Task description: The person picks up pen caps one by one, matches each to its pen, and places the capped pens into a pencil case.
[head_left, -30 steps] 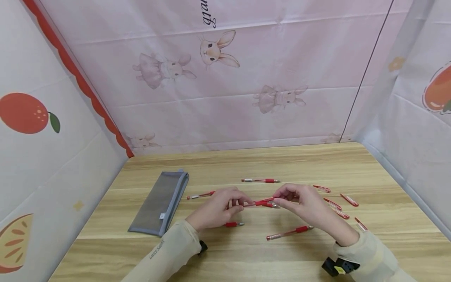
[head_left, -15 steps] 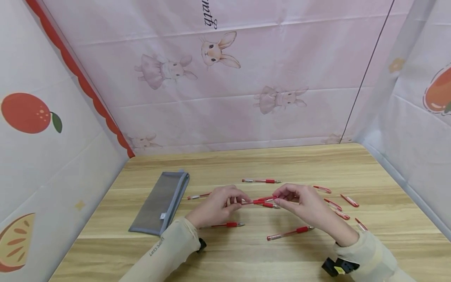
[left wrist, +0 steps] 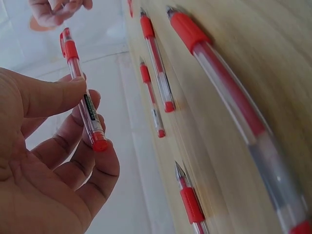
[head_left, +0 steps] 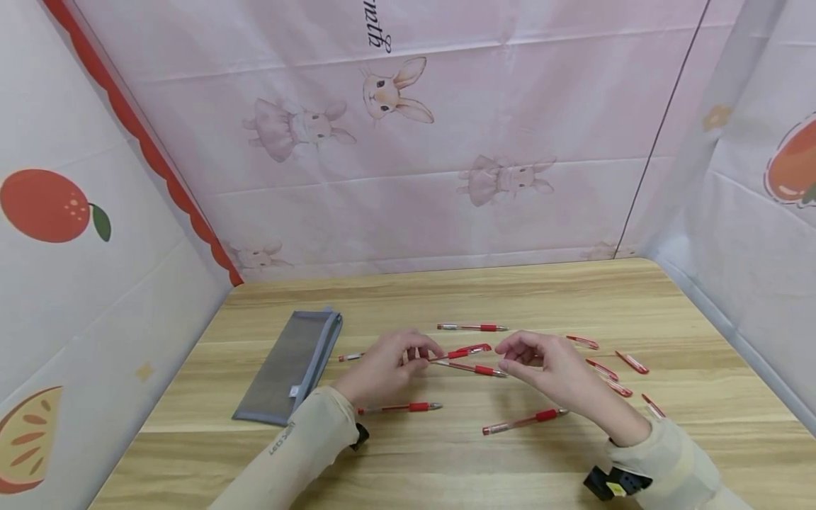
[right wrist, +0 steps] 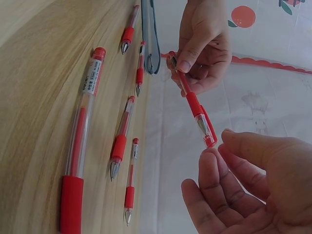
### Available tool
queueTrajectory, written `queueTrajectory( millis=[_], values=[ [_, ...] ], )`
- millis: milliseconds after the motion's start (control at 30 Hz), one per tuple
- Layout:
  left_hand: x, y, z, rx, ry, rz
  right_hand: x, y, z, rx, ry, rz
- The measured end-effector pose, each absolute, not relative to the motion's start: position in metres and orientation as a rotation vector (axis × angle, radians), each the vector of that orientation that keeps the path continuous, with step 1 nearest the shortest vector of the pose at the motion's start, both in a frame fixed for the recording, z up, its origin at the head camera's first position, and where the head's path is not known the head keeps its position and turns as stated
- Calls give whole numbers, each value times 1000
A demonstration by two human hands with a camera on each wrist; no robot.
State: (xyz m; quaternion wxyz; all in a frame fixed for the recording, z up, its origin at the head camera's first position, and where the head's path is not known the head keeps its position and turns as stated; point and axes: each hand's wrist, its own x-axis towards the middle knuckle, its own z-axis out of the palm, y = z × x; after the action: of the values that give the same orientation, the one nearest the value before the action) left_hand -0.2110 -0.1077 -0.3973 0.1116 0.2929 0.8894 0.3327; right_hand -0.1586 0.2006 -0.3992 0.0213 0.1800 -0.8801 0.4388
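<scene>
My left hand (head_left: 385,363) pinches a red gel pen (head_left: 460,353) between thumb and fingers near its rear end. In the left wrist view, the thumb lies across the clear barrel of this pen (left wrist: 87,105). A clear cap with a red clip (right wrist: 208,127) covers the pen's tip, as the right wrist view shows. My right hand (head_left: 561,368) is just right of the capped end, its fingers loosely bent and holding nothing. Below the held pen, an uncapped red pen (head_left: 468,367) lies on the table.
More uncapped red pens lie around the hands, one behind (head_left: 472,327) and one in front (head_left: 525,421). Several loose red caps (head_left: 632,361) are scattered beyond the right hand. A grey mesh pencil pouch (head_left: 280,368) lies flat at the left. Printed sheets surround the wooden table (head_left: 446,467).
My right hand was pinching the capped end of the pen and has let go. My left hand has drawn the pen slightly leftward, away from the right fingers.
</scene>
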Motion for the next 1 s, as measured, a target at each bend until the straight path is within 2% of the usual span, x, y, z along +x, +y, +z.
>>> queueTrajectory(
  millis=[200,633,1000],
  values=[
    [-218,-112,-400,785,2624,1012,-157,203,-400,519,-2754,1356],
    [-246,-128,-410,849,2728,957,-155,209,-400,482,-2771,1373],
    [-275,-141,-417,670,2791,939,-154,217,-404,447,-2764,1352]
  ],
)
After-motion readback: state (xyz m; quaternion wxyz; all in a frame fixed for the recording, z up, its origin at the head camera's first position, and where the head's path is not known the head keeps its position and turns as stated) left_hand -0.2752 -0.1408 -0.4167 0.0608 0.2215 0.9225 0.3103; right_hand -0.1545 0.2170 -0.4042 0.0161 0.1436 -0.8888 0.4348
